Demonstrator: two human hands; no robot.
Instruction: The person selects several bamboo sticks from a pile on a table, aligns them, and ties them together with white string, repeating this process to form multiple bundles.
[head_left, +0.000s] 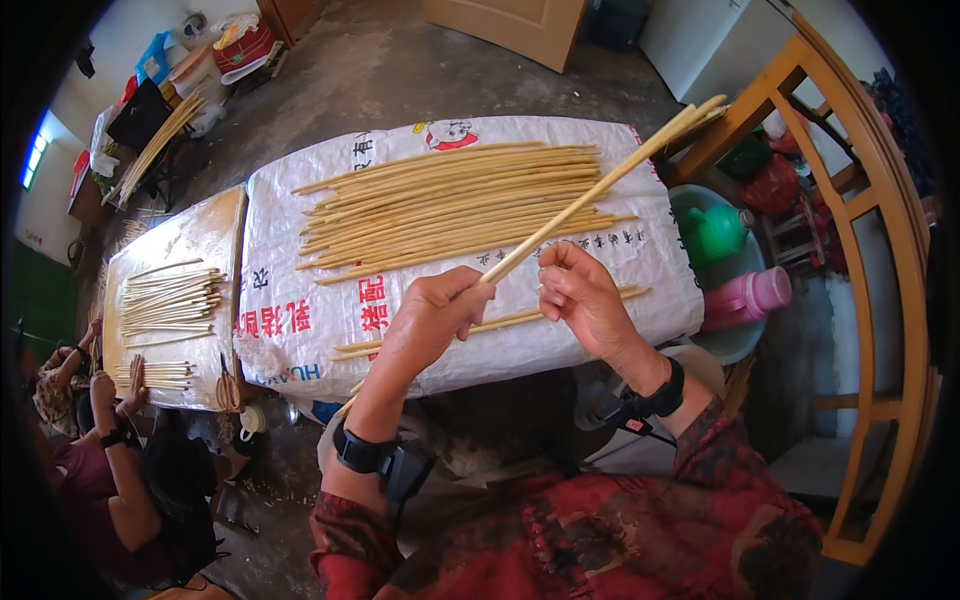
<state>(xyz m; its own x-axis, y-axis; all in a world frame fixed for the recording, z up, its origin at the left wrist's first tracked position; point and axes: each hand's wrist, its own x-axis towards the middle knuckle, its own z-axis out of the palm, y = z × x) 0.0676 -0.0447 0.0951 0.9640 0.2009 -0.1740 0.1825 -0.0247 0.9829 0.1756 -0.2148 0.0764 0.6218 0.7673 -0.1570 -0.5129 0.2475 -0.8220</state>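
Note:
My left hand (442, 307) is closed around a small bunch of pale, peeled sticks (592, 195), which slants up to the right, with a lower end coming out below the wrist. My right hand (581, 296) is raised just right of the bunch, fingers curled; whether it holds anything thin cannot be told. Behind both hands a wide row of similar sticks (457, 199) lies side by side on a table covered with a printed white woven sack (277, 187). A few more sticks (510, 321) lie nearer me, partly hidden behind my hands.
At left, co-workers' hands (135, 386) touch shorter sticks on a second table (232, 217), with scissors (227, 386) at its edge. On the right stand a basin (739, 330) with a green jug (716, 232) and a pink flask (750, 296), and a wooden frame (855, 217).

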